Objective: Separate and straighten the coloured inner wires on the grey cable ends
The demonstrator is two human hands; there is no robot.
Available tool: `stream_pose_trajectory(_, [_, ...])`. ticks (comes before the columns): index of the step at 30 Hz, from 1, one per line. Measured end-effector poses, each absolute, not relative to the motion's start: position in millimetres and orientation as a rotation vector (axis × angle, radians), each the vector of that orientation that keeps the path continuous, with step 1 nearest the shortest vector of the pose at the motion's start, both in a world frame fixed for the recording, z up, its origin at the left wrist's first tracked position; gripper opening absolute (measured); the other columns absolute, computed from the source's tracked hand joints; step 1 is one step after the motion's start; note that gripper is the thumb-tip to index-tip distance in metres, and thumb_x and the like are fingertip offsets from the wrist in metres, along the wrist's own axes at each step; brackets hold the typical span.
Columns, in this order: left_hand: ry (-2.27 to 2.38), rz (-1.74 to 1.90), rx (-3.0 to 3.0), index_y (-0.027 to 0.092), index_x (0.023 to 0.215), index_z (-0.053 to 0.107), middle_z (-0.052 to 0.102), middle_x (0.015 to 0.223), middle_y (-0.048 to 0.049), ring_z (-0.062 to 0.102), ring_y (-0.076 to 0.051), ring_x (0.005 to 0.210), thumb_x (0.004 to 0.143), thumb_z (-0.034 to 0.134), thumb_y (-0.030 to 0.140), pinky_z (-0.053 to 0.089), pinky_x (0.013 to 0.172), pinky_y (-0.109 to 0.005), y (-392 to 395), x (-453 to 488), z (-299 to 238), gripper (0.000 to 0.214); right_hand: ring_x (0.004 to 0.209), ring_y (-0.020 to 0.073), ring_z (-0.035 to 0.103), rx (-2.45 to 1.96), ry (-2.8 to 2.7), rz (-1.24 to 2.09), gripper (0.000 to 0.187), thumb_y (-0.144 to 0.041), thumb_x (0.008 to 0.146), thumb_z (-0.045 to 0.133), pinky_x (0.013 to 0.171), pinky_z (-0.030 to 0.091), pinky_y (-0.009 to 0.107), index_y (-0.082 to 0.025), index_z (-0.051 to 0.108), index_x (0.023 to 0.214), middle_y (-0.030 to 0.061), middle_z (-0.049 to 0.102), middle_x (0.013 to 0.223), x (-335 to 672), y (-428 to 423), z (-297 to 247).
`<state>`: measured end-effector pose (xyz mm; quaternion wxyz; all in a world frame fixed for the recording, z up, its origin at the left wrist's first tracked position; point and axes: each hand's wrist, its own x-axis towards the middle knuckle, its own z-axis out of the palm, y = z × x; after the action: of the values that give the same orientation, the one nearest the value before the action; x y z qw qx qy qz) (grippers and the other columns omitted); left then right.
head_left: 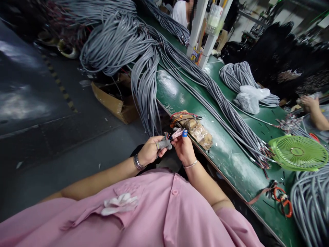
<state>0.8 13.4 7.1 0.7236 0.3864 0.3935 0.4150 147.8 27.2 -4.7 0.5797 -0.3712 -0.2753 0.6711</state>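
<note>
My left hand (151,151) is closed around the end of a grey cable, with grey coverings on some of its fingers. Thin coloured wires (167,135) fan out from the cable end above its fingertips. Close beside it, my right hand (184,149) pinches a small pale pink piece (177,133) whose kind I cannot make out. A blue finger cover (184,133) sits on one of its digits. The two hands nearly meet at the wire ends, in front of the table edge. Just beyond them lies a wooden block (200,132) wrapped in tape, with red and black leads.
Long bundles of grey cable (205,85) run across the green table (167,82), some hanging over its edge. A green fan (298,151), orange-handled scissors (284,202) and a plastic bag (252,97) lie on it. A cardboard box (115,103) stands on the floor. A co-worker's arm (315,109) shows at right.
</note>
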Motion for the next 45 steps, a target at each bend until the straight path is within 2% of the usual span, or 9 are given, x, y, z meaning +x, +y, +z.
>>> stream_pose_trajectory(10, [0.888, 0.902, 0.923, 0.013, 0.069, 0.064, 0.051, 0.043, 0.0024, 0.037, -0.007, 0.035, 0.077, 0.063, 0.035, 0.026, 0.036, -0.020, 15.2, 2.9, -5.5, 0.023, 0.058, 0.0092, 0.047, -0.789, -0.485, 1.607, 0.036, -0.054, 0.079, 0.064, 0.057, 0.045, 0.020, -0.019, 0.066, 0.084, -0.0008, 0.057, 0.069, 146.9, 30.5, -6.8])
stream_pose_trajectory(15, [0.902, 0.942, 0.941, 0.013, 0.070, 0.064, 0.052, 0.045, 0.0019, 0.039, -0.007, 0.036, 0.077, 0.063, 0.035, 0.028, 0.036, -0.020, 10.4, -0.2, -1.8, 0.023, 0.063, 0.0109, 0.054, -0.774, -0.441, 1.725, 0.049, -0.065, 0.080, 0.054, 0.059, 0.048, 0.023, -0.020, 0.066, 0.095, 0.0016, 0.063, 0.078, 152.0, 28.9, -6.9])
stream_pose_trajectory(18, [0.933, 0.966, 0.961, 0.014, 0.070, 0.065, 0.053, 0.046, 0.0015, 0.041, -0.007, 0.037, 0.078, 0.062, 0.036, 0.029, 0.037, -0.020, 2.8, -0.8, 0.9, 0.024, 0.065, 0.0108, 0.055, -0.801, -0.473, 1.752, 0.046, -0.063, 0.080, 0.055, 0.060, 0.049, 0.023, -0.020, 0.065, 0.092, 0.0018, 0.064, 0.080, 153.5, 27.8, -3.7])
stream_pose_trajectory(23, [0.995, 1.010, 0.963, 0.014, 0.072, 0.065, 0.055, 0.048, 0.0013, 0.043, -0.008, 0.040, 0.077, 0.064, 0.037, 0.030, 0.039, -0.021, -3.4, 0.0, 4.1, 0.023, 0.060, 0.0088, 0.052, -0.844, -0.562, 1.632, 0.029, -0.047, 0.079, 0.066, 0.060, 0.050, 0.022, -0.019, 0.065, 0.087, -0.0005, 0.061, 0.075, 152.2, 24.2, -1.5])
stream_pose_trajectory(30, [0.988, 1.021, 0.921, 0.014, 0.072, 0.066, 0.054, 0.047, 0.0015, 0.041, -0.008, 0.038, 0.077, 0.064, 0.037, 0.028, 0.038, -0.021, 3.0, 1.5, 8.5, 0.024, 0.059, 0.0095, 0.051, -1.033, -0.787, 1.291, 0.043, -0.060, 0.082, 0.054, 0.060, 0.046, 0.023, -0.019, 0.066, 0.079, 0.0011, 0.062, 0.073, 154.4, 22.0, -13.6])
stream_pose_trajectory(36, [0.956, 1.020, 0.918, 0.014, 0.070, 0.065, 0.053, 0.045, 0.0019, 0.040, -0.007, 0.037, 0.076, 0.064, 0.035, 0.028, 0.037, -0.020, 5.7, 5.9, 5.3, 0.022, 0.064, 0.0107, 0.052, -0.836, -0.606, 1.630, 0.042, -0.060, 0.077, 0.062, 0.062, 0.049, 0.023, -0.019, 0.065, 0.087, 0.0013, 0.061, 0.076, 153.9, 29.5, -9.4])
stream_pose_trajectory(45, [0.956, 1.020, 0.917, 0.013, 0.069, 0.065, 0.051, 0.042, 0.0018, 0.039, -0.007, 0.036, 0.075, 0.064, 0.036, 0.026, 0.037, -0.021, 8.3, 7.2, 2.1, 0.024, 0.062, 0.0104, 0.052, -0.856, -0.495, 1.586, 0.035, -0.055, 0.078, 0.065, 0.064, 0.050, 0.024, -0.020, 0.063, 0.079, -0.0003, 0.060, 0.069, 149.7, 33.4, -10.2])
